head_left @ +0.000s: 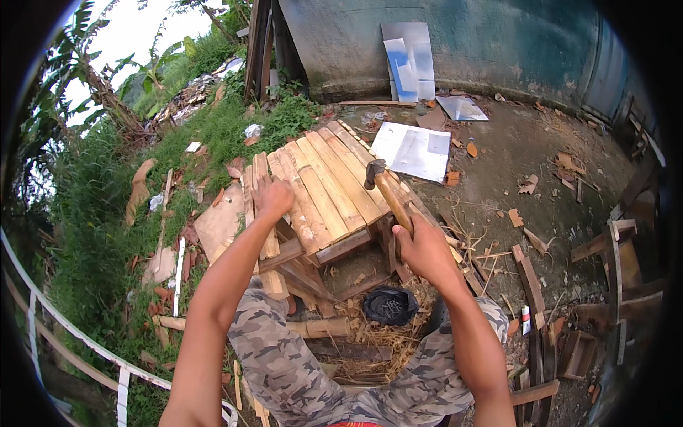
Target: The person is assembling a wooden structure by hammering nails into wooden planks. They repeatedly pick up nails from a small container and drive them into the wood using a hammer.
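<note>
My right hand [427, 249] is wrapped round the wooden handle of a hammer [391, 192]. Its dark metal head is raised over the right part of a low wooden frame topped with pale slats [324, 178]. At the left side of that top, my left hand [274, 197] is closed on a narrow slat [249, 196] that sticks out past the near edge. Some of its fingertips are hidden behind the hand. The slats lie side by side, with uneven near ends.
Between my knees, a black bag [390, 306] holds nails among wood shavings. Metal sheets [413, 151] lie beyond the frame, with others against the wall [484, 50]. Scrap timber [530, 285] is at right, grass [107, 213] at left, and a white metal rail [78, 341] curves at lower left.
</note>
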Tool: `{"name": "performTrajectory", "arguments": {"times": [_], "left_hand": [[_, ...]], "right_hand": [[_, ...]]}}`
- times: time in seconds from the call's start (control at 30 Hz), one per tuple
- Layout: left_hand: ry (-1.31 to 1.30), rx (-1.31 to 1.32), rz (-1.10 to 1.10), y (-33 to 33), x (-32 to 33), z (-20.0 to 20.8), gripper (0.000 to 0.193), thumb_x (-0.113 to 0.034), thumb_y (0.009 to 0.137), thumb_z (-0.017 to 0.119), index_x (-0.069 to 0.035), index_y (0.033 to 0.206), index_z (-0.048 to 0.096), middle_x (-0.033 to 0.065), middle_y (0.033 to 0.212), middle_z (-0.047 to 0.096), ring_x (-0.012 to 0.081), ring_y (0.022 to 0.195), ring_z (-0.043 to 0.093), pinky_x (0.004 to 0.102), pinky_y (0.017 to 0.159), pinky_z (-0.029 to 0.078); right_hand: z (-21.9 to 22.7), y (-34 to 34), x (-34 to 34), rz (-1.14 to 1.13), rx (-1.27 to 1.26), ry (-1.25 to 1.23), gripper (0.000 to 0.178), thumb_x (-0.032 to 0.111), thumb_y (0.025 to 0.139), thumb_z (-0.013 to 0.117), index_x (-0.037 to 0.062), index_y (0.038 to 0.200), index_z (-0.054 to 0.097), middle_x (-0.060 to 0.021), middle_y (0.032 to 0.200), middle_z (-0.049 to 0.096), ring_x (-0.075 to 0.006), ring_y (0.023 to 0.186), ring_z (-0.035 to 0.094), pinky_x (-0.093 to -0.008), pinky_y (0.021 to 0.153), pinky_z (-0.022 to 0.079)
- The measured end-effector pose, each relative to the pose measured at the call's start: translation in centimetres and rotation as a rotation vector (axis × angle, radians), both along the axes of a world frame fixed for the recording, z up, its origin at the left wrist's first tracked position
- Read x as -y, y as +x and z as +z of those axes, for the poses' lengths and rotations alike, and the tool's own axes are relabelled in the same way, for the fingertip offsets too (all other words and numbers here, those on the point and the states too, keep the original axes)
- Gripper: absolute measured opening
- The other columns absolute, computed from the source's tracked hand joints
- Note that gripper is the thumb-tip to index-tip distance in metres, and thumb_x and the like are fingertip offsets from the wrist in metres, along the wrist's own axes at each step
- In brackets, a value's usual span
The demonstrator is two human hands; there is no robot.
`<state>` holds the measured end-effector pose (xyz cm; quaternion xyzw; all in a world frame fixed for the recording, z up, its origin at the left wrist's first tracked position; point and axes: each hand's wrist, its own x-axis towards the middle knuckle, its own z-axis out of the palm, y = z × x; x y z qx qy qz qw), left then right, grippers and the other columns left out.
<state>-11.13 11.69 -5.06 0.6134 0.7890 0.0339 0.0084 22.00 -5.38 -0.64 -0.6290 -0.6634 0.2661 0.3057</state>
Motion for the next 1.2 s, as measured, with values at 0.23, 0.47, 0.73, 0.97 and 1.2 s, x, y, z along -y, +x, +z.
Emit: {"name": "performTrajectory", "arguments": {"times": [0.23,0.47,0.73,0.97,1.2], "left_hand": [[-0.053,0.135,-0.24,7.0,6.1,-0.2,0.091,-0.066,0.101,0.032,0.004,0.158,0.021,0.0283,0.165,0.015,0.042,0.155,0.009,0.058,0.124,0.008],[-0.016,0.092,-0.532,10.6,15.8,1.3,0.091,-0.061,0.101,0.041,0.01,0.155,0.024,0.036,0.161,0.02,0.0483,0.152,0.017,0.0571,0.123,0.013],[-0.067,0.184,-1.12,14.1,25.4,-5.9,0.058,-0.039,0.095,0.061,0.002,0.135,0.054,0.0273,0.132,0.057,0.0357,0.131,0.051,0.0534,0.111,0.036],[-0.681,0.22,-0.725,14.1,22.0,-25.1,0.027,-0.026,0.095,0.058,-0.007,0.108,0.073,0.0177,0.088,0.073,0.035,0.087,0.071,0.0502,0.078,0.055],[-0.574,0.488,-0.195,14.4,25.1,-37.2,0.026,-0.025,0.094,0.06,-0.014,0.113,0.075,0.0098,0.103,0.076,0.032,0.095,0.071,0.0424,0.084,0.055]], "right_hand": [[-0.2,0.9,-0.1,-0.025,0.006,-0.05,0.036,0.027,0.099,0.059,-0.0075,0.109,0.061,-0.0326,0.093,0.066,-0.0503,0.091,0.064,-0.0539,0.084,0.048],[0.4,2.1,0.9,-0.071,0.001,-0.041,0.036,0.023,0.099,0.058,-0.0111,0.11,0.06,-0.0338,0.085,0.068,-0.0516,0.084,0.066,-0.057,0.079,0.05],[-0.4,3.5,1.1,-0.071,0.04,-0.039,0.036,0.023,0.098,0.06,-0.0099,0.11,0.06,-0.0328,0.081,0.067,-0.0511,0.081,0.066,-0.0563,0.076,0.05],[-0.6,3.3,1.1,-0.052,0.099,-0.077,0.035,0.025,0.099,0.057,-0.0091,0.109,0.059,-0.0319,0.081,0.068,-0.0502,0.08,0.067,-0.0571,0.076,0.051],[-0.4,3.5,0.9,-0.068,0.13,-0.124,0.033,0.028,0.102,0.056,-0.0047,0.104,0.057,-0.03,0.074,0.064,-0.0516,0.076,0.064,-0.0573,0.073,0.048]]}}
